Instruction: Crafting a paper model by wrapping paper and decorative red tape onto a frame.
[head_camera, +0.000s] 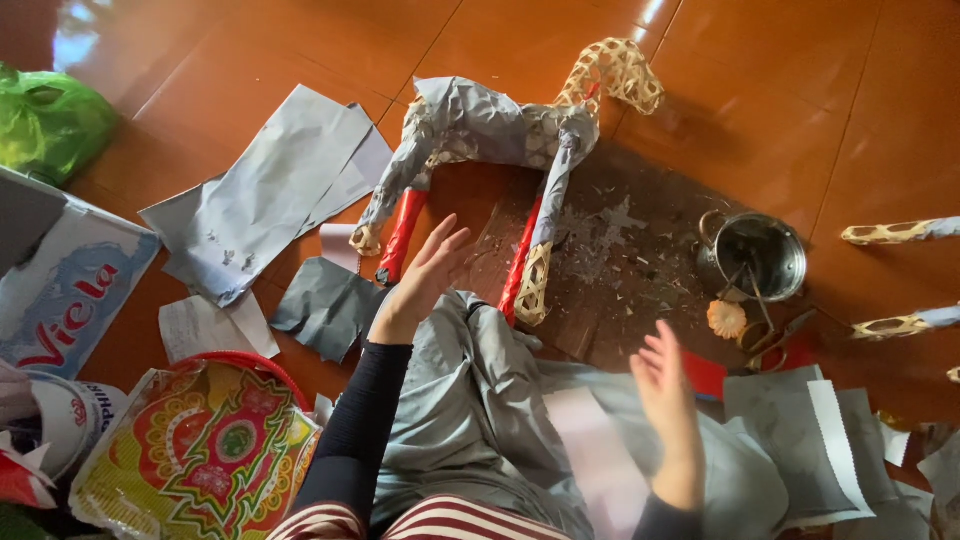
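Both hands, left hand (425, 280) and right hand (665, 385), hover empty, fingers spread, above grey paper (470, 400).

Both open hands, left hand (425, 275) and right hand (665, 385), hover above grey paper (480, 400) near a woven animal frame (520, 130).

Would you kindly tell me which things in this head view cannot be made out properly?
- Right hand: blurred; finger detail unclear.
- Metal pot: its contents are dark and too small to identify.
- Second woven frame: cut off by the right edge; only its legs show.
- Green bag: cut off by the left edge; contents hidden.
- Grey paper sheet: covers the lap and whatever lies under it.
- Left hand: open, holding nothing; palm side not visible.
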